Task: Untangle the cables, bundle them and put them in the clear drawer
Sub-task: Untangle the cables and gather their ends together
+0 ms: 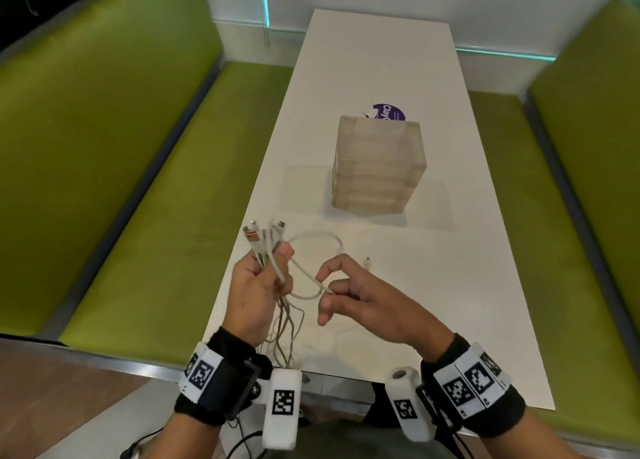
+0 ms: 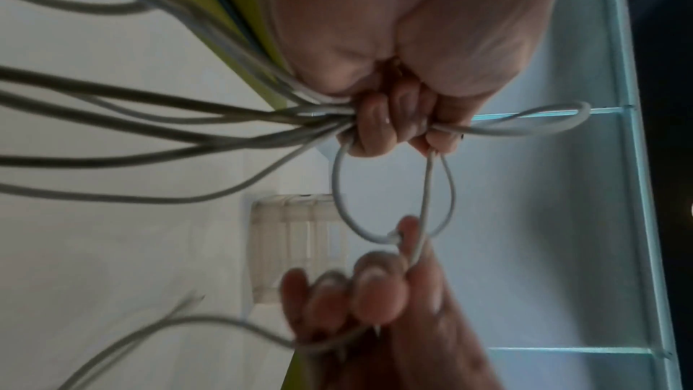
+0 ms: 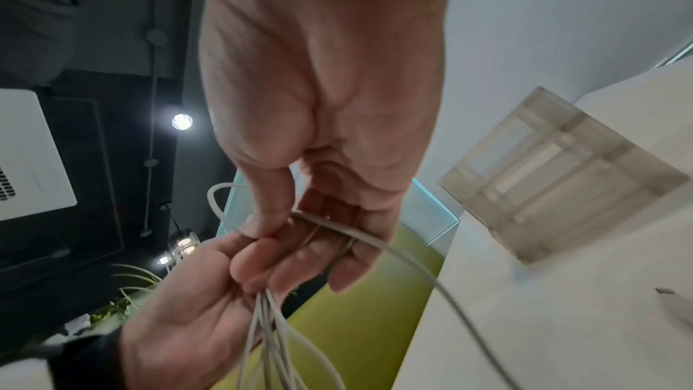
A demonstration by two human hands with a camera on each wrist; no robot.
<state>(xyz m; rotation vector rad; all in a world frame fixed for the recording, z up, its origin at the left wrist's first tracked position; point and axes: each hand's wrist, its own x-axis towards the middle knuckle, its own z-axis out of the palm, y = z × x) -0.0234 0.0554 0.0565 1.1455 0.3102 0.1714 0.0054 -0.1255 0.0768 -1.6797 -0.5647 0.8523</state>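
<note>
Head view: a person works a tangle of white cables (image 1: 277, 251) above a white surface (image 1: 433, 285).
Left hand (image 1: 254, 285) fingers clench the bundled strands, plug ends fanning above the fist; right hand (image 1: 360, 303) fingers pinch one loop. Clear drawer unit (image 1: 377, 164) stands farther back on the surface, well apart.

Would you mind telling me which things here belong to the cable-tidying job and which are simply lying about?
Belong to the job:
white cables, gripped by the left hand
one loop, pinched by the right hand
clear drawer unit, drawers closed

Lying about:
purple sticker behind the unit
green benches
</note>
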